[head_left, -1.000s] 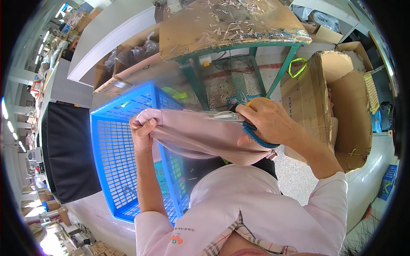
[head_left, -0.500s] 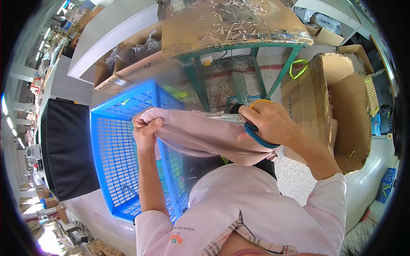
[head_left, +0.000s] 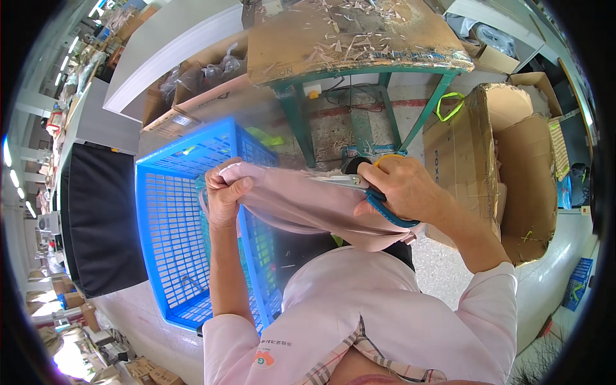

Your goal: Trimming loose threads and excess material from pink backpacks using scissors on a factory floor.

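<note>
A piece of dusty-pink fabric (head_left: 301, 202) is stretched between my two hands over my lap. Its left end is pinched between the thumb and bent fingers of my left hand (head_left: 226, 194). My right hand (head_left: 405, 190) grips a pair of scissors (head_left: 393, 210) with blue, black and yellow handles. Their metal blades lie along the fabric's upper edge and point left. Fabric folds hang down below both hands, and the blade tips are hard to make out against the cloth.
A blue plastic basket (head_left: 149, 215) stands at my left. Ahead is a worn work table (head_left: 289, 61) with green legs, strewn with scraps. At right stands an open cardboard box (head_left: 459, 160); a black fabric-covered block (head_left: 106, 221) is far left.
My left hand has shifted slightly right with its end of the fabric. A black scissor handle loop now shows above my right hand, so the handles appear spread wider.
</note>
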{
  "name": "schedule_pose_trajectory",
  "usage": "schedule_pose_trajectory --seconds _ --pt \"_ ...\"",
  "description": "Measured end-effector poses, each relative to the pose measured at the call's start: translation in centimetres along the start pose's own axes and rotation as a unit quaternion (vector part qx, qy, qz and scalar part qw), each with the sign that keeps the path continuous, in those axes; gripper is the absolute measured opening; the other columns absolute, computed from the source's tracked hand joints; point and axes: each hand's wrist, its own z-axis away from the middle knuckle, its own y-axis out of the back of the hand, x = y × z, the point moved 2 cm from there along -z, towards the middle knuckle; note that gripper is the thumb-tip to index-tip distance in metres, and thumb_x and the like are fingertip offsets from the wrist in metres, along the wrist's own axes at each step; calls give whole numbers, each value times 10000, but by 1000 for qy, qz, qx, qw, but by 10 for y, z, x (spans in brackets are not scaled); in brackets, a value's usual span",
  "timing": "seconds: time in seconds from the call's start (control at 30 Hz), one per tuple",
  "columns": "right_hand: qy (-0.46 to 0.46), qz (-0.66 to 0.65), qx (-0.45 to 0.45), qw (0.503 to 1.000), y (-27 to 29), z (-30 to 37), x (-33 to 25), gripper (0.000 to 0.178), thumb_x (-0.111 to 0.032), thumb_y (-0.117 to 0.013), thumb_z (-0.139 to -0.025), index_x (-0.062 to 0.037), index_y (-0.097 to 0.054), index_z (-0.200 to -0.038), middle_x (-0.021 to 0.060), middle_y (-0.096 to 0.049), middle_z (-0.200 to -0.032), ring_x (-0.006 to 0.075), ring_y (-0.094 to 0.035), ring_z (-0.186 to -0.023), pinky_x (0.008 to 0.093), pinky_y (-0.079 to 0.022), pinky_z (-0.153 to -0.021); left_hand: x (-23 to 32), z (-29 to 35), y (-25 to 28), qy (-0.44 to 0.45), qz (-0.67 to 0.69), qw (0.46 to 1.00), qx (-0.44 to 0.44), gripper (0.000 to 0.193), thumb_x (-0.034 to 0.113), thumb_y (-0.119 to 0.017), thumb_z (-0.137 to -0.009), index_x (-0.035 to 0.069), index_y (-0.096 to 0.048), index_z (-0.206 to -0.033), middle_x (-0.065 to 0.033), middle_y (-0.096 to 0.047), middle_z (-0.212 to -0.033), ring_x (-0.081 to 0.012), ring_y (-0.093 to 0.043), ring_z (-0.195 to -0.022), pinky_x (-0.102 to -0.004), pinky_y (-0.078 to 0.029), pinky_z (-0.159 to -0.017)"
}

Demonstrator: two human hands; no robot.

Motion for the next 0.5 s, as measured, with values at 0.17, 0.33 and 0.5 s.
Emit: schedule_pose_trajectory --seconds 0.17,0.33,0.5 --pt "-3 27 53 998 1 -5 -3 512 -497 -637 -664 -64 -521 -912 81 -504 -628 259 -533 -588 329 -431 -518 1 -1 -5 8 2 1000 -6 280 167 -767 -576 -15 -611 -722 -69 -579 -695 -137 -519 -607 -249 -410 -565" --pt "-3 0 10 1000 4 -6 -5 425 -391 -625 -694 -51 -517 -927 105 -534 -636 270 -558 -600 336 -453 -526 2 -2 -4 7 12 1000 -17 277 137 -776 -564 -12 -612 -731 -76 -589 -709 -147 -535 -615 -251 -428 -576" --pt "18 3 19 1000 -2 -1 0 289 -207 -603 -717 -45 -514 -938 132 -572 -642 267 -586 -597 344 -475 -521 4 -4 -9 15 13 1000 -22 310 138 -790 -549 -13 -612 -753 -87 -602 -736 -152 -551 -633 -253 -443 -587"
